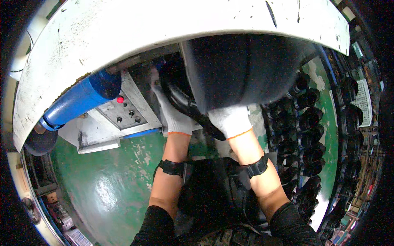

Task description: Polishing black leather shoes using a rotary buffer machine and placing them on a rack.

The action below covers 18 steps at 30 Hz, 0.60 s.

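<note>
A black shoe (193, 111) is held up between my two hands, its side close against a wide dark roller (246, 69) that looks smeared by motion. My left hand (174, 112), in a white knit glove with an orange cuff, grips the shoe from its left side. On the other side my right hand (230, 119), gloved the same way, closes on the shoe's lower end. The roller and the shoe hide most of the right fingers. Whether shoe and roller touch, I cannot tell.
A white machine hood (184, 20) arches over the roller. To the left are a blue cylinder (82, 96) and a control panel (125, 108) with a red button and knobs. Several black shoes (310, 119) stand on racks at the right. The green floor (106, 176) lies below.
</note>
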### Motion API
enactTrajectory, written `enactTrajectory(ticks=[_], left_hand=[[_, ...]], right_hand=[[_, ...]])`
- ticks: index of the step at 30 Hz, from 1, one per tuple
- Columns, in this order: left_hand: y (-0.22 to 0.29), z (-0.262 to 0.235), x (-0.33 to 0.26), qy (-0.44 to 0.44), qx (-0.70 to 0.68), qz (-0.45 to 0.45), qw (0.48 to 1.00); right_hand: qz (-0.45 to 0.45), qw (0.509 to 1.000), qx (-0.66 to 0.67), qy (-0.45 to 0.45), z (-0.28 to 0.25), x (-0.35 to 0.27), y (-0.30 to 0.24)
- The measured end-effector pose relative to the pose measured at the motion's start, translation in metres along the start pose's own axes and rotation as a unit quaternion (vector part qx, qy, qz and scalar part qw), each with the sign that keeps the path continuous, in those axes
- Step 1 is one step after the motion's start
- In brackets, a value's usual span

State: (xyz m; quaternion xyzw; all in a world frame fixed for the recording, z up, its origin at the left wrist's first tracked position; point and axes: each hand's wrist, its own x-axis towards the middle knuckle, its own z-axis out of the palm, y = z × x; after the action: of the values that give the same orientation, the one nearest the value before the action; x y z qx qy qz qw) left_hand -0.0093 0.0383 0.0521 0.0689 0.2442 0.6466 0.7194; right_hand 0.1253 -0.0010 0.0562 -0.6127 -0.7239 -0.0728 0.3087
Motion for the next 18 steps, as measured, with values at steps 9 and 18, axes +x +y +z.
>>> enactTrajectory(ticks=[9, 18], left_hand=[[-0.092, 0.039, -0.02, 0.088, -0.079, -0.179, 0.977], [-0.146, -0.003, 0.011, -0.222, -0.255, -0.213, 0.917]], right_hand=[[0.057, 0.996, -0.048, -0.042, -0.077, 0.006, 0.064], [0.051, 0.965, -0.211, -0.149, -0.109, 0.003, 0.088]])
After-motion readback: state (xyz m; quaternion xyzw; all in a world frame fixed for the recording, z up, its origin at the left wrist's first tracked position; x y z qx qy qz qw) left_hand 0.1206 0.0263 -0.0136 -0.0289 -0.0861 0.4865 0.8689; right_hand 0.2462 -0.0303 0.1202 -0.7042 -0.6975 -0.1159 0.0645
